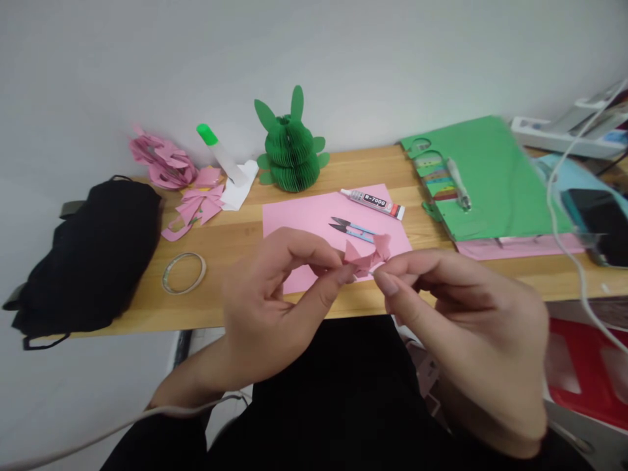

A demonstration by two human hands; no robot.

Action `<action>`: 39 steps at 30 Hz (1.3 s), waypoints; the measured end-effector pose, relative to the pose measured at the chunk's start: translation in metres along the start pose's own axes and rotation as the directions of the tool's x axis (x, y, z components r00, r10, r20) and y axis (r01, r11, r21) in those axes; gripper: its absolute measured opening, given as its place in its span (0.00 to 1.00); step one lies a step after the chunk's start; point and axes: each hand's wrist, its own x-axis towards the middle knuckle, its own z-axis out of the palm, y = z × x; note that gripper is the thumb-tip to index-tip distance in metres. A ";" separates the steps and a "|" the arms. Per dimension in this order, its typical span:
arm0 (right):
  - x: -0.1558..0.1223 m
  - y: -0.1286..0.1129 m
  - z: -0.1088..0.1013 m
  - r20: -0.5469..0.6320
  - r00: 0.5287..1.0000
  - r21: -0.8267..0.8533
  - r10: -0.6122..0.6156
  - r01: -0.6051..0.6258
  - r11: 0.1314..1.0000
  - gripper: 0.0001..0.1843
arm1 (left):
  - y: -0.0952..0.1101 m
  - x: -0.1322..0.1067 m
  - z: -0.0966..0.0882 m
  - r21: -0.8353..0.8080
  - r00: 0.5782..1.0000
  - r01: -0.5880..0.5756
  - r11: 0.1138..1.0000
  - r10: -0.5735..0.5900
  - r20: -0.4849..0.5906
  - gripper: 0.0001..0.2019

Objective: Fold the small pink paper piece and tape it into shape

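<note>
Currently a folded pink paper piece (366,257) is pinched in the grip of left hand (279,297) and right hand (473,317), above the counter (235,239) near its front edge; snips (362,235) and a glue tube (375,203) lie beyond, on a pink sheet (304,219).

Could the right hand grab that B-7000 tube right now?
Probably yes: the B-7000 tube lies uncovered on the pink sheet, just beyond the right hand. That hand is pinching the folded pink paper, though, so it would likely need to let go first.
</note>
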 end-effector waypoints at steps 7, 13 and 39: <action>0.001 -0.001 -0.002 0.010 1.000 -0.048 -0.016 0.016 0.999 0.03 | -0.004 -0.001 -0.001 0.007 0.995 -0.095 0.995 0.095 -0.018 0.10; 0.001 -0.002 -0.002 0.016 0.999 -0.096 -0.039 0.041 0.995 0.03 | -0.008 -0.002 -0.002 0.001 0.984 -0.180 0.984 0.180 -0.010 0.13; 0.000 -0.001 0.002 -0.009 0.999 -0.100 -0.045 0.044 0.994 0.03 | -0.006 -0.004 -0.003 0.043 0.990 -0.139 0.989 0.140 -0.011 0.12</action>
